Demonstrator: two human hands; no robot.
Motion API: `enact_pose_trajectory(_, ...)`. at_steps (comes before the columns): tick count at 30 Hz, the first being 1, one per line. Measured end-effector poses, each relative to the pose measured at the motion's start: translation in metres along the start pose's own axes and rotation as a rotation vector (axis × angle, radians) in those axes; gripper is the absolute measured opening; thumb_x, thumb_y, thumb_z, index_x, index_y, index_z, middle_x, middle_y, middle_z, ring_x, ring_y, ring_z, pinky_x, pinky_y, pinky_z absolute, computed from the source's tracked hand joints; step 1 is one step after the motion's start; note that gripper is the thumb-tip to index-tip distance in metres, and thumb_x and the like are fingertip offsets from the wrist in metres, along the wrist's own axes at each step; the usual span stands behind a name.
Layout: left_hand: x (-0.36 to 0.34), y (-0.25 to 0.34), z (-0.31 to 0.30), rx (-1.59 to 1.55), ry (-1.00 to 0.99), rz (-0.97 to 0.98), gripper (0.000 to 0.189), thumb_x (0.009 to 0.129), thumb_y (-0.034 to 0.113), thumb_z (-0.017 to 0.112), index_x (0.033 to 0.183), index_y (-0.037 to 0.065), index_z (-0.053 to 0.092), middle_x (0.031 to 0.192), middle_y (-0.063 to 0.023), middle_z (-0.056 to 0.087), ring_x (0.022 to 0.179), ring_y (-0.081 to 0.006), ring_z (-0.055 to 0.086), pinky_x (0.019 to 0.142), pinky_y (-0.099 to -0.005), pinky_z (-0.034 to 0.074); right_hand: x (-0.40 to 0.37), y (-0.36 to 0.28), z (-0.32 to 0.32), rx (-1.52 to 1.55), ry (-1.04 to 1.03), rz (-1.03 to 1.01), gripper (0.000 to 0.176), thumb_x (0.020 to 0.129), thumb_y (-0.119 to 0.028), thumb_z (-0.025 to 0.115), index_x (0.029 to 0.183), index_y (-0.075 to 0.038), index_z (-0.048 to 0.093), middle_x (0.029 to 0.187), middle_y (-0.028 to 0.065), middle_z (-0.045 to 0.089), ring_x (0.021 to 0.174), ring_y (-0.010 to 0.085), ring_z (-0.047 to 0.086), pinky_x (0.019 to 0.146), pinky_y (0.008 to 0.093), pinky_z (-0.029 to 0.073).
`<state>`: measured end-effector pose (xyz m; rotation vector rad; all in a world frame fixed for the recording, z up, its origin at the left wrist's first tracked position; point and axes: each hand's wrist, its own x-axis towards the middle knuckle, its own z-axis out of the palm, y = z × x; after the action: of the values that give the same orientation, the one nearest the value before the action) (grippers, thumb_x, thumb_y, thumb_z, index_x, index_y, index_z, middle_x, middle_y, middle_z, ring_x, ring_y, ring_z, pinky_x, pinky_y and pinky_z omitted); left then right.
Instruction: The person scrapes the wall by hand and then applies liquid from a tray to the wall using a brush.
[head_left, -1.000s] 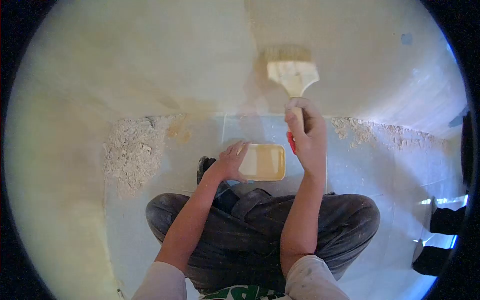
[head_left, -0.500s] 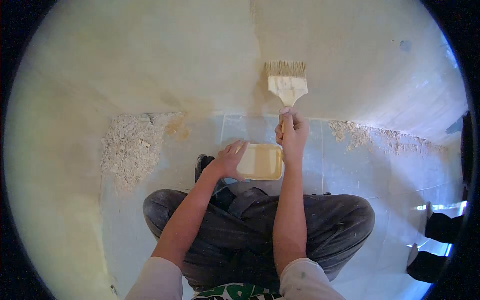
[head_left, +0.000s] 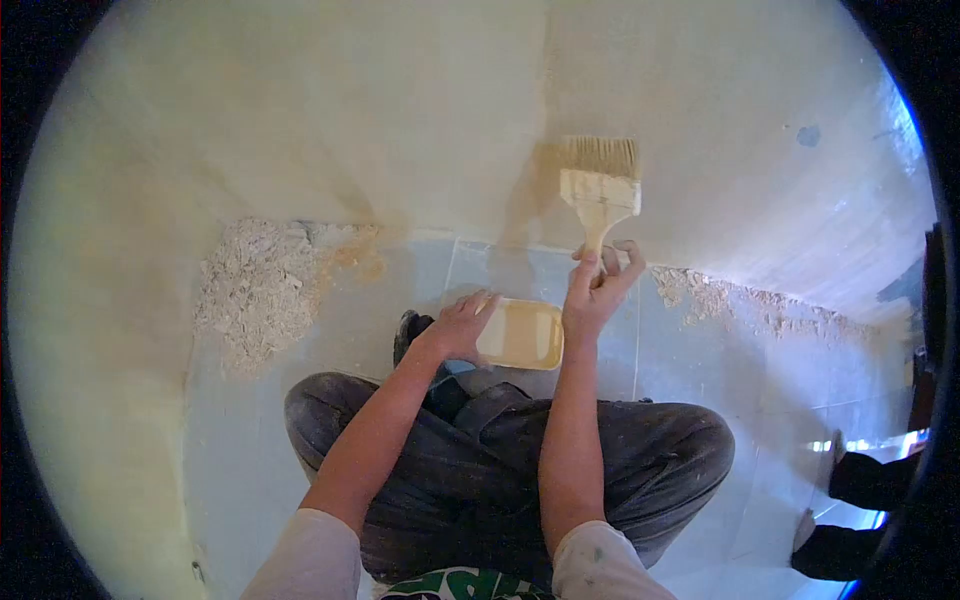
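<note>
A wide flat paintbrush [head_left: 600, 193] points up toward the wall, its bristles at or very near the plaster. Its handle is pinched between the thumb and fingers of my right hand [head_left: 602, 288], with some fingers spread away from it. My left hand [head_left: 463, 327] grips the left side of a small cream rectangular tray [head_left: 556, 338], thumb at the near edge and fingers at the far edge. Pale liquid lies inside the tray. It is held low over my crossed legs, just left of my right wrist.
The pale wall [head_left: 400, 110] rises ahead and on the left. A heap of scraped flakes [head_left: 255, 290] lies in the left corner, and more flakes [head_left: 740, 297] line the wall's foot at right. Another person's legs [head_left: 845, 552] stand at the right on the tiled floor [head_left: 700, 375].
My right hand has loosened and shifted its fingers on the brush handle. The brush sits slightly further right and lower in view. My left hand keeps hold of the tray.
</note>
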<state>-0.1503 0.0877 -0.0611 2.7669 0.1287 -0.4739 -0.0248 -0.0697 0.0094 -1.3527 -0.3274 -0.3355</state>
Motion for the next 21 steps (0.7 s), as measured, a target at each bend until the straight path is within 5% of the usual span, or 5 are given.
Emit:
enact_pose_trajectory(13, 0.010, -0.004, 0.016, 0.061, 0.002, -0.017, 0.135, 0.048, 0.046, 0.090, 0.152, 0.014, 0.010, 0.154, -0.0182, 0.018, 0.140, -0.0440, 0.018, 0.108, -0.0623, 0.023, -0.002, -0.015, 0.005, 0.149, -0.093, -0.017, 0.033, 0.098, -0.014, 0.046, 0.129, -0.007, 0.038, 0.082, 0.0088, 0.059, 0.050, 0.0041, 0.039, 0.041, 0.0178, 0.030)
enact_pose_trajectory(21, 0.001, 0.004, -0.007, 0.019, 0.006, -0.023, 0.120, 0.057, 0.056, 0.081, 0.151, 0.016, 0.018, 0.154, -0.0188, 0.016, 0.141, -0.0449, 0.014, 0.109, -0.0631, 0.020, -0.003, -0.101, 0.023, 0.087, -0.138, 0.028, 0.039, 0.101, -0.018, 0.041, 0.139, -0.008, 0.038, 0.089, 0.0047, 0.055, 0.053, 0.0039, 0.036, 0.042, 0.0168, 0.029)
